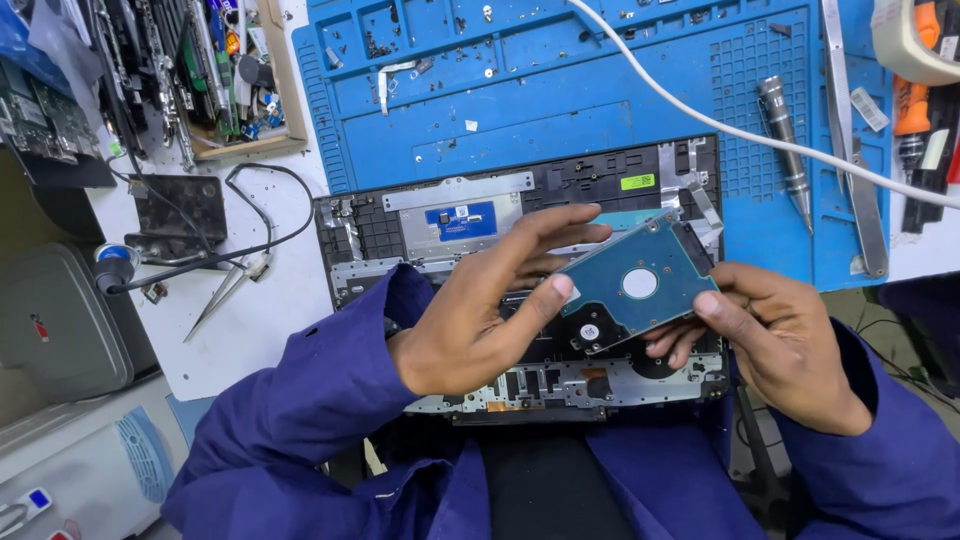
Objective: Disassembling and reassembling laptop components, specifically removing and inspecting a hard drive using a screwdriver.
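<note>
Together, left hand [480, 320] and right hand [780, 345] pinch hard drive [635, 283] level.

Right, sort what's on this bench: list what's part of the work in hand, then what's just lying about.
In hand:
- hard drive, gripped by left hand and right hand
- opened laptop chassis beneath it

Lying about:
- tweezers
- screwdriver handle
- white cable
- blue mat
- wooden parts tray

White surface [262, 305] under even light, blue work mat [560, 90] far centre, wooden tray [285, 110] of parts far left, grey case [55, 320] at left, tools along right edge.
</note>
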